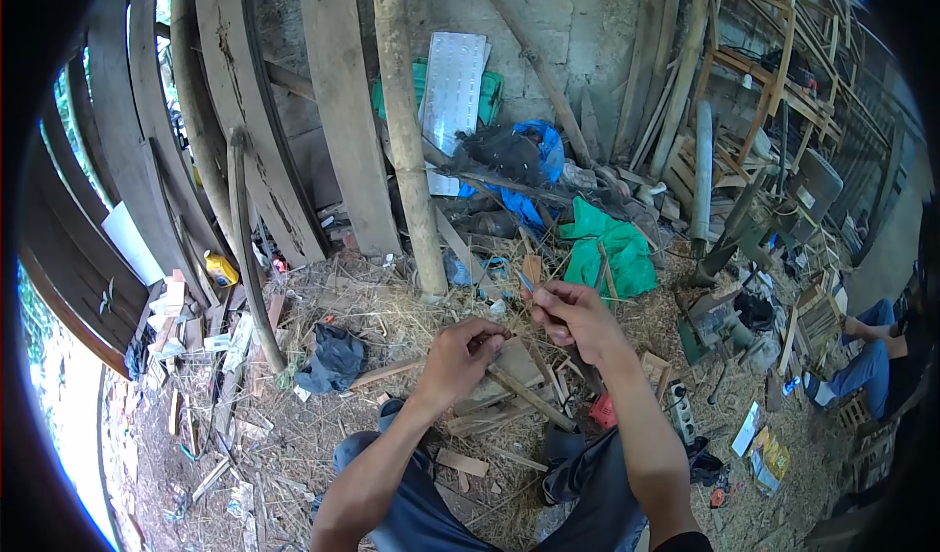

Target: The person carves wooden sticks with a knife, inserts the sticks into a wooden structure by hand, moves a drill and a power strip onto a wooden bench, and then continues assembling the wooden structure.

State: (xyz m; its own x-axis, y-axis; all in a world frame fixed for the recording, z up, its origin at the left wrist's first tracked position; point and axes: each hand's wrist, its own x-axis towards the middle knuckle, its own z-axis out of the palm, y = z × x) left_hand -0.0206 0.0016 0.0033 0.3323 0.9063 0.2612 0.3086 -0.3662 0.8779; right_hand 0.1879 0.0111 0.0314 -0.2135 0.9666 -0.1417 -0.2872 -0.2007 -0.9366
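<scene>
My right hand (580, 323) is closed in a pinch around a thin bluish-grey blade-like piece (526, 282), whose tip points up and to the left. Left of it and slightly lower, my left hand (460, 358) has thumb and fingers pressed together. Something small and reddish-brown seems to show at its fingertips, too little to name. A short gap separates the two hands. Both are held above my knees, over a wooden stick (529, 395) and loose wood offcuts on the ground.
A round wooden post (401, 131) stands ahead. Green sheeting (607, 249) and a black plastic bag (335, 358) lie nearby. A red object (602, 411) and a power strip (682, 413) are by my right leg. Another person's leg (862, 371) shows at right.
</scene>
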